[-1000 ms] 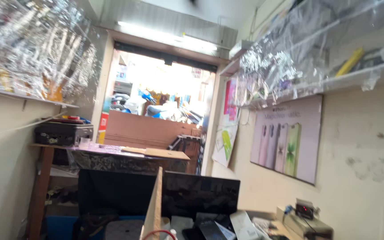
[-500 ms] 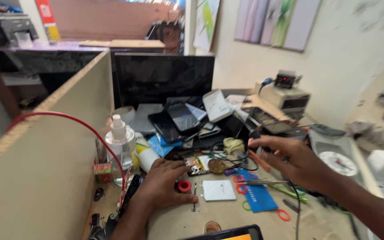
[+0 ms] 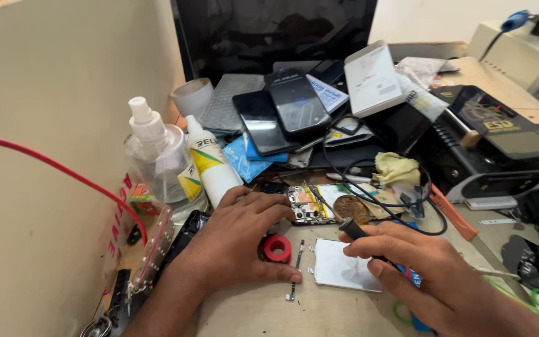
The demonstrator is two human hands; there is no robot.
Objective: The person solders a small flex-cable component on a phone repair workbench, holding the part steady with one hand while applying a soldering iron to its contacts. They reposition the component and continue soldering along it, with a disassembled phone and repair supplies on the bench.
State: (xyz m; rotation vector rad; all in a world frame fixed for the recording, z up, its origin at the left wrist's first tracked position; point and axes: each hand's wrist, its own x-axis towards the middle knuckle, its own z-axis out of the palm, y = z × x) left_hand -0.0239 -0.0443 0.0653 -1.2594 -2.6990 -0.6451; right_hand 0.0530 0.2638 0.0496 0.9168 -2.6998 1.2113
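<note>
We're down over the table (image 3: 263,315) now, both hands in at the middle. The left hand (image 3: 232,240) lies flat-ish, its fingers curved about a small red roll (image 3: 277,248). The roll sits just at the fingertips, and we cannot tell whether that grip pinches it or merely rests beside it. The right hand (image 3: 432,274), in from five o'clock, has its grip pressed together on a black-handled tool (image 3: 352,229), with the tip aimed toward eleven o'clock.

The work itself is the open phone board (image 3: 310,206), at twelve o'clock from the red roll and touching the left fingertips. A round brown disc (image 3: 350,209) lies just at its three o'clock side. We judge this as the approach: the tool is poised near the board and not yet on it. The next move calls for a steady left hand pinning things down and a fine, short reach with the tip.

Now the count.
- One white plate (image 3: 344,271) sits under the right hand.
- One thin strip (image 3: 296,273) lies at six o'clock of the roll.
- Two dark phones (image 3: 282,112) overlap at twelve o'clock.
- Two bottles stand at ten o'clock: a clear spray bottle (image 3: 157,156) and a white squeeze bottle (image 3: 210,165).
- One yellow cloth (image 3: 397,168) lies at two o'clock.
- One red cable (image 3: 63,168) runs along the nine o'clock side.
</note>
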